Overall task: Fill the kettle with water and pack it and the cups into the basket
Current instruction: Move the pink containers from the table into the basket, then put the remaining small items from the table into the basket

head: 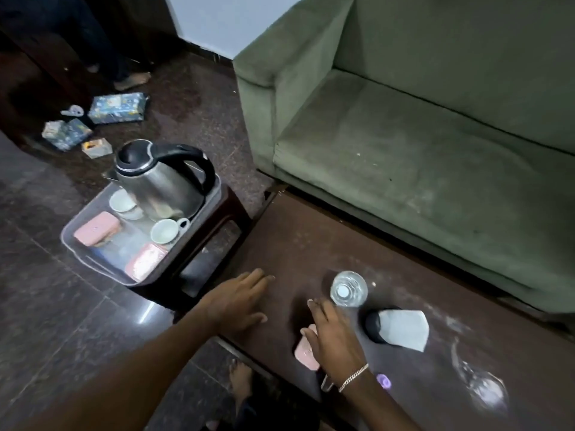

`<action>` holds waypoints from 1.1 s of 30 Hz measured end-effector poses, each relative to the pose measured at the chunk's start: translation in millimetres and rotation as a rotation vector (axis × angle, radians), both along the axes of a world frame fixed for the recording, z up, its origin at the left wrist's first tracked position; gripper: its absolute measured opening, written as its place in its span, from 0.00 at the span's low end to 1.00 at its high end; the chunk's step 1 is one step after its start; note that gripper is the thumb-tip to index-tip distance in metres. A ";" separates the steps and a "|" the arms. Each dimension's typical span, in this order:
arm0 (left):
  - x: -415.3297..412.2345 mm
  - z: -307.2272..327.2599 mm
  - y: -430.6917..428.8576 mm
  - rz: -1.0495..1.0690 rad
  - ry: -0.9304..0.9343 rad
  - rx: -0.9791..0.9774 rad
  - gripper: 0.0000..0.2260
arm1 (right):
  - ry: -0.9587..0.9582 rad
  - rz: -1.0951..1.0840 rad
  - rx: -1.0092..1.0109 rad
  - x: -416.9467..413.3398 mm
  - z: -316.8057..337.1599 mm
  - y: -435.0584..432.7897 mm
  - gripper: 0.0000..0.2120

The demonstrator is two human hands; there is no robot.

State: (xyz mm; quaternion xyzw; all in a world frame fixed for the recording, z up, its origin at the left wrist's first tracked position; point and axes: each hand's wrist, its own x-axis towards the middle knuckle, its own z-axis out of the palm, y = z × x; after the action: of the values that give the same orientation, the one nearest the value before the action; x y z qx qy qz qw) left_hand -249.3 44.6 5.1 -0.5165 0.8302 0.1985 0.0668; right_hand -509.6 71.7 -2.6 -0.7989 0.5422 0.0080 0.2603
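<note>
Far left, on a small dark stool [217, 241]: clear basket [77, 241] already holding the steel kettle [155, 181], lid shut, plus two white cups [123, 200] [165, 230] and pink boxes [96, 228], so packing looks mostly done, though water inside the kettle impossible to confirm. Toward the middle, left hand [236, 303] open, flat on the counter [295, 241], gripping nothing. Further right, right hand [333, 334] open and empty above another pink box [306, 353], fingertips just beside a clear water bottle [348, 289]; probably finishing up.
</note>
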 end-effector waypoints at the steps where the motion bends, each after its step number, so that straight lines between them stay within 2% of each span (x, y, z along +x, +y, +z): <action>1: -17.7 -6.7 3.8 -0.022 0.002 0.030 0.40 | 0.004 -0.021 0.019 -15.5 -5.4 7.7 0.28; 9: -115.3 -65.0 38.0 -0.144 -0.031 0.179 0.45 | 0.091 -0.143 0.119 -82.0 -47.7 62.2 0.34; 14: -135.2 -83.9 52.5 -0.106 -0.086 0.216 0.50 | 0.144 -0.133 0.152 -84.8 -68.8 84.7 0.44; 18: -143.5 -92.6 55.3 -0.091 -0.100 0.207 0.50 | 0.200 -0.178 0.159 -80.0 -79.4 91.8 0.49; 26: -144.1 -98.8 51.6 -0.127 -0.097 0.188 0.48 | 0.219 -0.206 0.115 -68.8 -97.4 91.3 0.48; 30: -141.8 -97.6 49.4 -0.139 -0.093 0.192 0.46 | 0.200 -0.210 0.097 -61.3 -98.7 89.1 0.41; 33: -135.6 -93.5 47.7 -0.132 -0.079 0.180 0.45 | 0.189 -0.222 0.081 -59.2 -96.2 88.6 0.40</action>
State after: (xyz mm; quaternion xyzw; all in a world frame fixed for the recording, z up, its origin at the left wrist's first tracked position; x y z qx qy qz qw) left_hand -384.9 92.3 -88.4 -0.4601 0.8379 0.2471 0.1587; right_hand -568.8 160.3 -98.7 -0.7184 0.6486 0.0760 0.2396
